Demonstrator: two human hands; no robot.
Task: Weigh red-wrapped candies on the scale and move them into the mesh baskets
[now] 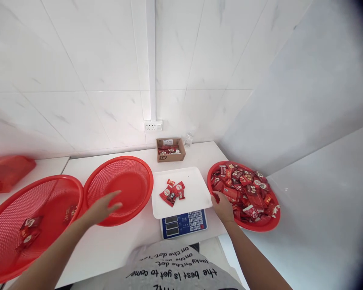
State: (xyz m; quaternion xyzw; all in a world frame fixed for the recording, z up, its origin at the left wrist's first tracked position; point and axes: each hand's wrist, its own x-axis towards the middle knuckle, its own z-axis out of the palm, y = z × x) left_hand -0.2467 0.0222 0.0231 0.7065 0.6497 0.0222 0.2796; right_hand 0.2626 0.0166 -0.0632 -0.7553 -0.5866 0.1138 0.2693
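Observation:
A digital scale with a blue keypad (184, 223) carries a white tray (196, 183), on which several red packets (173, 193) lie. My left hand (104, 207) reaches over the near rim of a red mesh basket (119, 189), fingers apart and holding nothing. At the left rim of a second red basket (245, 227), heaped with small red packets (248, 189), is my right hand (222, 205). Its fingers are bent near the rim and the tray's right corner; whether they grip anything is unclear.
Another large red basket (59, 181) at the left holds a few packets. A cardboard box (171, 157) with packets stands at the back beside a clear glass (188, 139). A red bag (9, 173) lies far left. A wall socket (153, 125) sits behind.

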